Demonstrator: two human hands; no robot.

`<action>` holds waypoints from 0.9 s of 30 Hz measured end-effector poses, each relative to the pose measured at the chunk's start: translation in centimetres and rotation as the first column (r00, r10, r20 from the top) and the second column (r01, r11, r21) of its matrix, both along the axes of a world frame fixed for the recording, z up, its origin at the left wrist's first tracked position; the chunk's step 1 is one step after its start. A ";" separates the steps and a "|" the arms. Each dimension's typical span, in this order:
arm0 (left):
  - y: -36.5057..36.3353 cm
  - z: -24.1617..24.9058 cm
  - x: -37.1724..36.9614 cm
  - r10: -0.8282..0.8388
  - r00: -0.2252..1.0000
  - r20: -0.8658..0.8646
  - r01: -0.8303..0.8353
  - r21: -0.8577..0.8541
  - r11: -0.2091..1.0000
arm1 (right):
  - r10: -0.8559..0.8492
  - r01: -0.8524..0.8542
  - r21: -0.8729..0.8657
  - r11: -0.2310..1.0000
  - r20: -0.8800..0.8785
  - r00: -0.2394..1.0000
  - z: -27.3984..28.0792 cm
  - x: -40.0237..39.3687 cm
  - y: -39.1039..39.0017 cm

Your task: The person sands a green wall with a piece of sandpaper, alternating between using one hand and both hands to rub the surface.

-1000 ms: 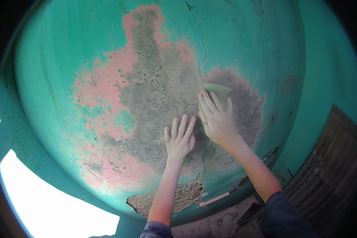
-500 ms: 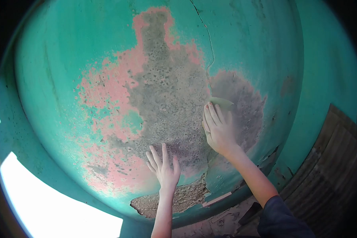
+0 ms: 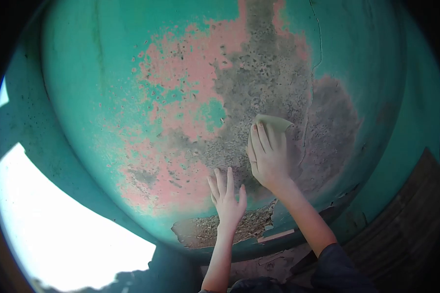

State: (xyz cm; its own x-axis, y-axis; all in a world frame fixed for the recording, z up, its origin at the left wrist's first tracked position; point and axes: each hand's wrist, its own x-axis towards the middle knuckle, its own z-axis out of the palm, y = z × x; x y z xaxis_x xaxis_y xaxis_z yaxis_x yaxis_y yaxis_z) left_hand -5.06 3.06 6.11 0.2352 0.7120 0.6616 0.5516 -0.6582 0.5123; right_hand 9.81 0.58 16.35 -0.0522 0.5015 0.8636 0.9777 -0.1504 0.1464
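Observation:
A green wall (image 3: 107, 73) has a large worn patch, with pink paint (image 3: 181, 63) around bare grey plaster (image 3: 259, 73). My right hand (image 3: 270, 158) presses a thin greenish-grey sheet (image 3: 277, 122) flat on the grey area, and the sheet's upper edge shows beyond the fingertips. Lower and to the left, my left hand (image 3: 228, 199) rests on the wall with its fingers spread, holding nothing. The underside of the sheet is hidden.
A thin crack (image 3: 319, 44) runs down the wall right of the patch. Below my hands is a broken, rough hole (image 3: 200, 232). Ribbed brown sheeting (image 3: 406, 215) stands at the lower right, and a bright opening (image 3: 63, 224) at the lower left.
The view has shifted, so the wall patch sits further right in it. Against the wall, my right hand and the sheet have moved left, off the crack. My left hand is still spread.

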 end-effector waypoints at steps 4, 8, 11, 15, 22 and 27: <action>0.2 -0.7 -0.6 -0.020 0.999 -0.038 0.021 0.026 0.999 | 0.031 -0.025 0.142 0.990 -0.035 0.999 5.4 -0.8 0.8; 0.6 -1.3 -0.9 -0.050 0.998 -0.049 0.051 0.025 0.998 | 0.130 -0.122 -0.046 0.991 0.238 0.963 4.3 -0.8 0.9; 0.6 -1.7 -0.4 -0.050 0.999 -0.015 0.051 0.062 0.997 | 0.104 -0.099 -0.033 0.995 0.242 0.965 10.1 -1.2 0.2; 0.5 -1.6 -0.3 -0.054 0.999 0.006 0.054 0.041 0.998 | 0.111 -0.096 -0.068 0.993 0.266 0.957 11.8 -1.4 -0.2; 2.0 3.5 -2.4 -0.015 1.000 0.009 0.014 0.101 0.995 | 0.091 -0.066 -0.089 0.994 0.316 0.944 11.8 -1.3 -0.4; 4.4 9.0 -1.8 0.088 0.996 0.026 -0.092 0.258 0.962 | 0.083 -0.092 0.011 0.996 0.339 0.937 15.0 -2.5 1.2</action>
